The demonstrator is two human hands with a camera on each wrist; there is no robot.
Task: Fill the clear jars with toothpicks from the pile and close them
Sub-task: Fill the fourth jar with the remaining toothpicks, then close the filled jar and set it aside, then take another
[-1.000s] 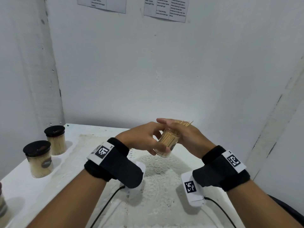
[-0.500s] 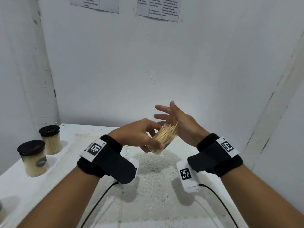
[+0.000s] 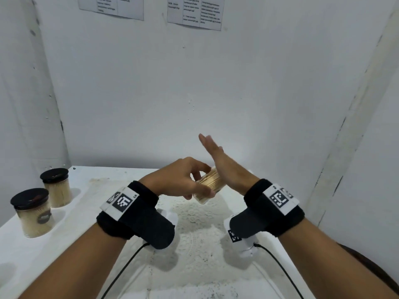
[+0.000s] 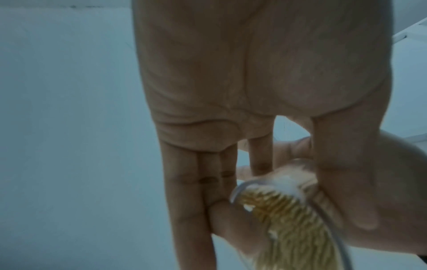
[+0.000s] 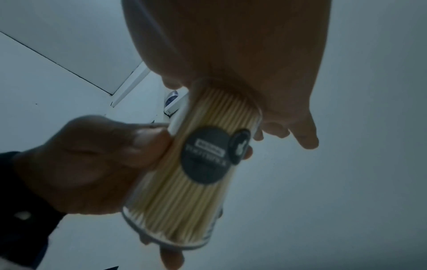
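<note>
One jar (image 3: 208,186) packed, still uncapped.
We note the right hand (image 3: 224,167), fingers straight, now flat against its mouth, apparently levelling toothpicks (image 5: 208,164); left hand (image 3: 179,180) grips it.

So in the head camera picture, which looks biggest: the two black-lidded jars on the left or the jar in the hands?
1. Nearer lidded jar, though it is closest to the camera.
2. Farther lidded jar.
3. Held jar, unsure: the left hand and right hand hide most of it.

The jar (image 5: 184,182) is clear glossy plastic, packed with pale wooden toothpicks (image 5: 203,113), its label (image 5: 208,155) matt black. A lacy white cloth (image 3: 200,229) covers the smooth white surface (image 3: 32,255).
</note>
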